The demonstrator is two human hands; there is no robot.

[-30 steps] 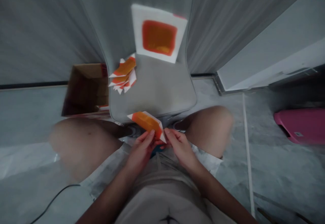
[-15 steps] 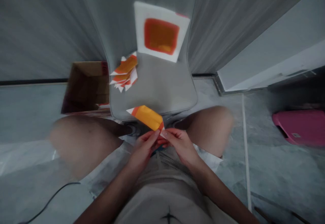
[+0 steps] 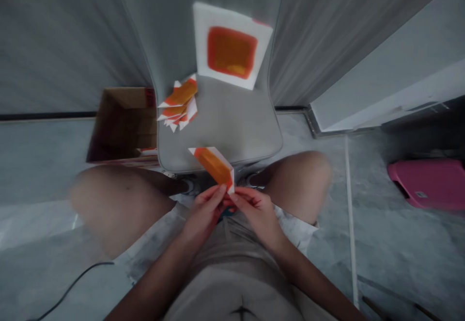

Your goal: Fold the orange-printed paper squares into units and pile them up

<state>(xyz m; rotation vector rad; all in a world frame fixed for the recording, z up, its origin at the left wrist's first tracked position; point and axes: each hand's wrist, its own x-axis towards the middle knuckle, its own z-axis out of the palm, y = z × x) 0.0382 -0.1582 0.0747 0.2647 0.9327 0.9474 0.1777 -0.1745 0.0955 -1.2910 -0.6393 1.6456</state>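
Observation:
Between my knees I hold a folded paper piece (image 3: 215,167), orange and red with white edges, its pointed end aimed up and to the left. My left hand (image 3: 208,205) pinches its lower end between thumb and fingers. Right beside it, my right hand (image 3: 251,205) is closed on the white corner of that same end. On the left of the chair seat lies a pile of similar folded paper pieces (image 3: 180,103). A white square sheet with an orange-red middle (image 3: 232,52) leans against the chair back.
The grey chair (image 3: 232,122) stands in front of me. An open cardboard box (image 3: 121,127) is on the floor to its left. A pink plastic object (image 3: 430,181) lies at the right. A dark cable (image 3: 74,284) runs along the floor at lower left.
The folded paper has turned in my fingers: its tip now points more upward and a white strip shows along its upper edge. Both hands keep their hold in nearly the same place.

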